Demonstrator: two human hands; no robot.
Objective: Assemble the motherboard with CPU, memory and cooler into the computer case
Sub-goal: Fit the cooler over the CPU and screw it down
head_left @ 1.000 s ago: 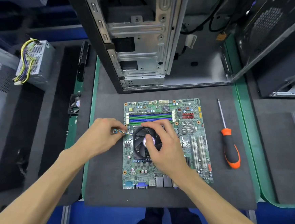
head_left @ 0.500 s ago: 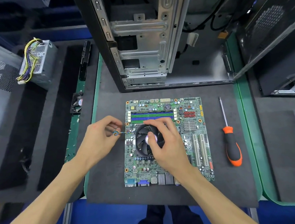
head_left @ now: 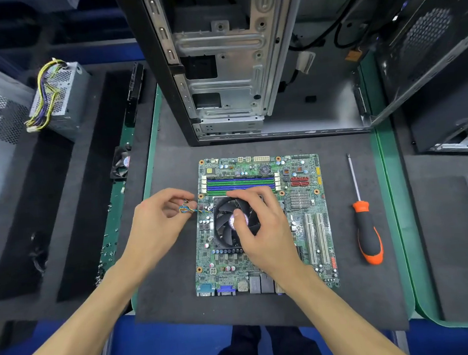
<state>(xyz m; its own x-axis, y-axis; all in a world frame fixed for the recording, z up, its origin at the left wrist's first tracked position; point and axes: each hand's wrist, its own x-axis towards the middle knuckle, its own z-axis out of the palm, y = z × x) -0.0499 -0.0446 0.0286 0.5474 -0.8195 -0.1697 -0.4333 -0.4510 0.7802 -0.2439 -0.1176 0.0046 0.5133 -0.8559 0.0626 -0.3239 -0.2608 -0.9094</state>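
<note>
Apparently cooler (head_left: 228, 225) (black) beneath right fingers (head_left: 253, 201)

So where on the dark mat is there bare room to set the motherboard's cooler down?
Bare mat lies left of the motherboard, behind the left hand, and between board and screwdriver. The strip toward the computer case is narrow; the board itself is crowded under the right hand.

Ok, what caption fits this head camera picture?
Right hand steadies the cooler fan on the motherboard; left hand pinches its wire.

Green motherboard (head_left: 262, 225), blue-green memory slots (head_left: 240, 183) — orange-black screwdriver (head_left: 367, 231), seemingly blue-yellow cable (head_left: 190, 209).
</note>
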